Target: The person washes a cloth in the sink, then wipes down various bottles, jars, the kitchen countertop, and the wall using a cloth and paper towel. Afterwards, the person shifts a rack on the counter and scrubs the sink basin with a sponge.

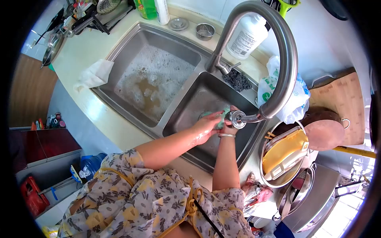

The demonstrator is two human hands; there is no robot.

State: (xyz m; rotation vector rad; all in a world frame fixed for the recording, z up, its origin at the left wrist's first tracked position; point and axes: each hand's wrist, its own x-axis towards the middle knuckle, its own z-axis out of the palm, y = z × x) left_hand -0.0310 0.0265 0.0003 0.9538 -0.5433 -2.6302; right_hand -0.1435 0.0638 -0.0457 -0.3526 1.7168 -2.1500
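Note:
Under the faucet head (237, 119), my two hands are close together above the right sink basin (186, 98). My left hand (207, 127), with soap suds on the wrist, has its fingers closed on a pale green thing (223, 117), whose kind I cannot make out. My right hand (229, 130), wearing a bangle, grips the same thing from the other side and is partly hidden by the faucet head.
The left basin (127, 53) holds foamy, brownish water. A white cloth (95, 74) lies on its left rim. A black scouring pad (237, 80) sits behind the right basin, near a plastic bag (291, 99). To the right stands a basin with a yellow tray (286, 150).

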